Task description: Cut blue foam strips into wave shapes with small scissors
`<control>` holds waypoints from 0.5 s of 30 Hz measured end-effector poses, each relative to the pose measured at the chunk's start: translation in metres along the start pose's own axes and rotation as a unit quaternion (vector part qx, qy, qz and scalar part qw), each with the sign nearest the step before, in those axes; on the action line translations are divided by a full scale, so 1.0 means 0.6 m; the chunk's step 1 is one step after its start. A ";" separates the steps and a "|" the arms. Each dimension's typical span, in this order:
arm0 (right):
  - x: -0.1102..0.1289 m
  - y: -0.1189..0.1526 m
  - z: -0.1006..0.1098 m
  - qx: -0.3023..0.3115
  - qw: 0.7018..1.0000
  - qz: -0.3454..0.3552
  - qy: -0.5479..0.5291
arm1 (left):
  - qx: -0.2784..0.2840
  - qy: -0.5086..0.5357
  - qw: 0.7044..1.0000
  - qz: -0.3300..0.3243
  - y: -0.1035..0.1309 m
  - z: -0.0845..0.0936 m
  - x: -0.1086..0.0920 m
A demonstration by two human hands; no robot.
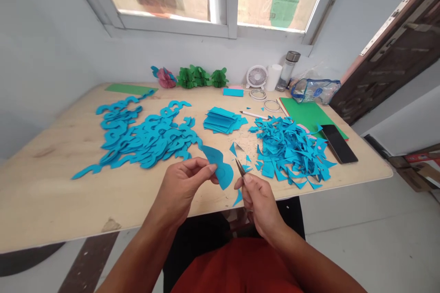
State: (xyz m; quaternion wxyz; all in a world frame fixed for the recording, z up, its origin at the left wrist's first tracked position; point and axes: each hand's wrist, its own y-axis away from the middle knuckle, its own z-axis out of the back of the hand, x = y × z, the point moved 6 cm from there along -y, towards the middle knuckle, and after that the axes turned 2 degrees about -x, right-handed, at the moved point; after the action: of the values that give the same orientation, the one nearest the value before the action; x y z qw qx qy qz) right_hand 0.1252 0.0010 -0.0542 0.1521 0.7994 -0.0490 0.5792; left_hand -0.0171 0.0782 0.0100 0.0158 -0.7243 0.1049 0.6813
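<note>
Cut-outs of wavy blue paper [151, 144] lay heaped at ten o'clock from the left hand [187, 178], its thumb and fingers pinching a curved blue paper piece [224, 176]; a flat blue paper stack [220, 121] sat at twelve; near three, the right hand [257, 194] gripped slim, pointed, dark metal scissors [240, 168], with jagged blue paper scraps [292, 151] beyond.

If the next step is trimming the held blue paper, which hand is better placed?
Probably the right hand: it holds the scissors close beside the blue paper, which the left hand pinches.
</note>
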 end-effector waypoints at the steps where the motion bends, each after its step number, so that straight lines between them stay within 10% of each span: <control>1: 0.003 -0.002 0.000 -0.004 1.000 0.005 -0.007 | 0.004 0.001 1.000 0.000 0.001 -0.002 0.001; 15: 0.031 0.008 -0.010 -0.024 0.998 0.014 0.063 | 0.074 -0.029 0.997 0.026 0.033 -0.019 0.029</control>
State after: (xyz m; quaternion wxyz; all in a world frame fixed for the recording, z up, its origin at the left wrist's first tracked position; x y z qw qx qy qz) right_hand 0.1247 0.0000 -0.0339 0.1657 0.7570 -0.0641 0.6288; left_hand -0.0083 0.0545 -0.0039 0.0543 -0.6981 0.1733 0.6926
